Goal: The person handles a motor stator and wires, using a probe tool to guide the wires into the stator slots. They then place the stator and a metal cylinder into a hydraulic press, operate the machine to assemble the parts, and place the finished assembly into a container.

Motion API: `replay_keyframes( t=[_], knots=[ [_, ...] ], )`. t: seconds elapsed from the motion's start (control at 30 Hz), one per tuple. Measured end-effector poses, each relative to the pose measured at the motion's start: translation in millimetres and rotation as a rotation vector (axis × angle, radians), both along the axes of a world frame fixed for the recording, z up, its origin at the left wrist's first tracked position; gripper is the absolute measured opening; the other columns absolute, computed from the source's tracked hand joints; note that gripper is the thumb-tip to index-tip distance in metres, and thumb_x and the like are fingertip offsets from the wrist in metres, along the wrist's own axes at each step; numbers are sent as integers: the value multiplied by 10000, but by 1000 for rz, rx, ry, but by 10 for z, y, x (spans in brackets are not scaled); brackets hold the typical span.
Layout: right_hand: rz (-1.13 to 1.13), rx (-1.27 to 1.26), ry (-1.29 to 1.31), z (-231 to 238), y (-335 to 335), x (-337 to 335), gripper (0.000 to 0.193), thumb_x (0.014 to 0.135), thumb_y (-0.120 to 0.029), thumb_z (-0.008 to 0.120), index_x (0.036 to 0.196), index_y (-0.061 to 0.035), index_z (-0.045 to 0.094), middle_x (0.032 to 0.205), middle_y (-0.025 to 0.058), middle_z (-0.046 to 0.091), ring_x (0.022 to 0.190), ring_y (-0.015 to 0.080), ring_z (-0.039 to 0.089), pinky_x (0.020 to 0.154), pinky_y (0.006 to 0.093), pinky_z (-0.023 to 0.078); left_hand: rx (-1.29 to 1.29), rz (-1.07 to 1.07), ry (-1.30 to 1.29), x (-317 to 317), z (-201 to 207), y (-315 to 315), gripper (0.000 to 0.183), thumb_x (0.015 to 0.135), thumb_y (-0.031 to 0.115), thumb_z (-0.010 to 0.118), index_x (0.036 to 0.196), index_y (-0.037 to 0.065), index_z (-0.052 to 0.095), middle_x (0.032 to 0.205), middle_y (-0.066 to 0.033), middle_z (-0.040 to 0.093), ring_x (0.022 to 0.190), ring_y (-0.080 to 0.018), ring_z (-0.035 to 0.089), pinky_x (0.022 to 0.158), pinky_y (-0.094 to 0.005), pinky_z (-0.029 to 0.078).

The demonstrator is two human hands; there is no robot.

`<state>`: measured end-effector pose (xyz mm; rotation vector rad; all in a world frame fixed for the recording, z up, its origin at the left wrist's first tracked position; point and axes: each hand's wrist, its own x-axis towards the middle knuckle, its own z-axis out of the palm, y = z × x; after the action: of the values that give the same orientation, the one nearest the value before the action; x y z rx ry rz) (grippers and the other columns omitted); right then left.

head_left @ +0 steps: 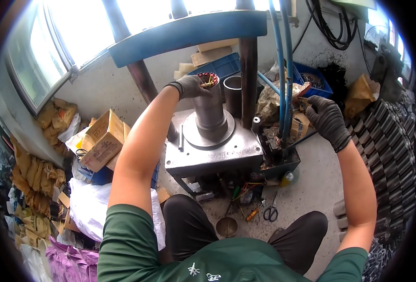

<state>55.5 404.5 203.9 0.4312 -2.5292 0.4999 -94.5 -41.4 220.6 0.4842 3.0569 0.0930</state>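
Presenting a grey rectangular steel press table (236,154), showing a bare strip along the front edge and carrying a short dark metal rod (181,137) near the left edge. Leaving open room on the pale grey floor (311,171), reaching right toward stacked dark grey curved metal pieces (391,160); crowding the left side with an open brown cardboard box (102,148). Bounding the upper space with a curved-looking blue steel crossbeam (189,34) and, behind right, a dark round steel column (248,70). Featuring, upright on a flat round grey metal disc (208,141) on the table, a tall grey metal cylinder (209,105), widening at the base and showing red and yellow pieces (209,81) at the open mouth. Touching the cylinder's upper rim with the dark-gloved left hand (189,87), being unable to tell how firmly gripping. Holding the dark-gloved right hand (329,120) well apart, right of two blue hoses (281,75), bending the fingers, being unable to tell whether grasping anything.
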Motion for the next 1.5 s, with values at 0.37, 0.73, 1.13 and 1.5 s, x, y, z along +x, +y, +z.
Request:
replay_keyframes(
  t=[0.37,0.73,1.13,1.5],
  knots=[
    [173,-15,206,-308,71,641,187,869,-130,679,1029,-34,699,883,195,713,825,379,712,757,453,581,415,-97,684,448,-305,-157,456,846,397,830,1162,77,761,1163,-207,726,1100,-367,698,995,-456,544],
    [636,-26,-238,-1909,-690,1865,344,839,-120,707,1178,-91,651,1057,176,666,991,352,677,856,468,558,1497,249,203,2049,-2644,463,211,979,106,726,1163,4,704,1083,-49,718,1013,-143,650,927,-297,534],
    [42,62,-1754,-5410,-1755,1493,755,919,-431,761,1501,-17,513,1220,199,707,1075,295,714,755,481,600,1217,113,339,1869,-2569,303,265,956,114,724,1202,19,699,1095,-111,730,1000,-187,694,913,-333,552],
    [-44,-400,-1592,-3211,-1324,971,285,870,-168,694,1117,-26,709,742,124,695,581,202,674,478,378,528,868,-332,-178,2102,-2571,337,483,853,266,822,1295,123,687,1440,-201,550,1321,-380,556,1105,-468,493]
  ],
)
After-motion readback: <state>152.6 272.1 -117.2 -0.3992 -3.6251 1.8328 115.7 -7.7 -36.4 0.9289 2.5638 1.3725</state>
